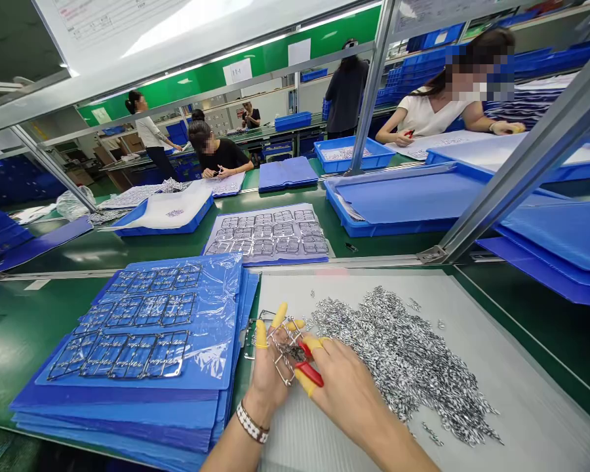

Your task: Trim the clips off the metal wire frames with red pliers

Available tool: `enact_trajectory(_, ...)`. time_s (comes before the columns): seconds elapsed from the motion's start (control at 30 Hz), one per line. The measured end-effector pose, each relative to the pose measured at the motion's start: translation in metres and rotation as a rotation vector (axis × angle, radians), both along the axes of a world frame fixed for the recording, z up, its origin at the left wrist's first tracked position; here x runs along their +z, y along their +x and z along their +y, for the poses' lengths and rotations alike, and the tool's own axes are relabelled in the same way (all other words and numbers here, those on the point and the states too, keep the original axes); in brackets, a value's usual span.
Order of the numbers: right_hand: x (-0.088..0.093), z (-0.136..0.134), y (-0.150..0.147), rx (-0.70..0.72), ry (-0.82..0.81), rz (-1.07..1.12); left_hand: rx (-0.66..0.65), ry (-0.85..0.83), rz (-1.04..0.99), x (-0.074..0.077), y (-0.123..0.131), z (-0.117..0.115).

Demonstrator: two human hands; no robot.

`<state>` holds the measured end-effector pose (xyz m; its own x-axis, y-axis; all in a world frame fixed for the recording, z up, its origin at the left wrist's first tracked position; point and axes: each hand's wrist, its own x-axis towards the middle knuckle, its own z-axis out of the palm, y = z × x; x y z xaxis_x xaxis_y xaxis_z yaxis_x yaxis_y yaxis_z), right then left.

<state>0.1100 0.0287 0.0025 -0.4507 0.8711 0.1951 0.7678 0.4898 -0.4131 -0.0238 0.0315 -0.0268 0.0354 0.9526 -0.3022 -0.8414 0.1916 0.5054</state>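
the left hand [269, 375] curls partly closed, holding a small rectangular silver wire frame [281, 357]; the right hand [343, 380] wraps round red-handled pliers [311, 374] at it, beside a heap of small silvery metal pieces [403, 351].

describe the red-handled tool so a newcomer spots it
Find the grey sheet with a heap of metal pieces. Over its left part, the right hand holds the tool near a wire frame in the left hand. Its red grips stand out among yellow finger covers.

shiny metal frame [286, 349]; smooth plastic plier handles [309, 374]; glossy film [215, 357]
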Motion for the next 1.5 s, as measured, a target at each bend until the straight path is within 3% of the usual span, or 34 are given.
enact_trajectory(0.5, 0.008, 0.013, 0.0, 0.002, -0.037, -0.141, -0.03, 0.046, 0.201, -0.006, 0.0, -0.001)
enact_trajectory(1.23, 0.016, 0.014, 0.001, -0.004, -0.161, -0.164, -0.047, 0.081, 0.224, -0.005, 0.001, -0.002)
enact_trajectory(1.5, 0.018, 0.017, 0.006, 0.019, -0.184, -0.193, -0.154, 0.021, 0.194, -0.002, -0.001, -0.004)
